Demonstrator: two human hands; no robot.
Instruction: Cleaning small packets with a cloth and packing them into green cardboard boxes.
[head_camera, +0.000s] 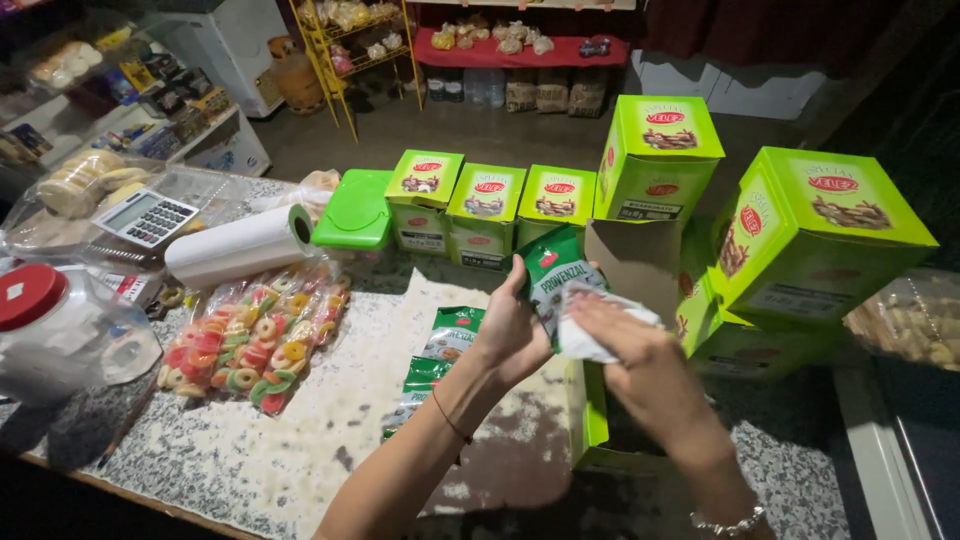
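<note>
**Wiping a green packet at the shop surface**

Above the open green carton (600, 430) on the speckled surface (250, 450), the left hand (512, 330) is closed around a green spice packet (550, 275), holding it upright. The right hand (640, 365) presses a white cloth (590, 325) against the packet, fingers curled over it. Left of the carton lie more green packets (435, 365); farther left, a bag of ring sweets (255, 345) and a white roll (240, 245).
</note>
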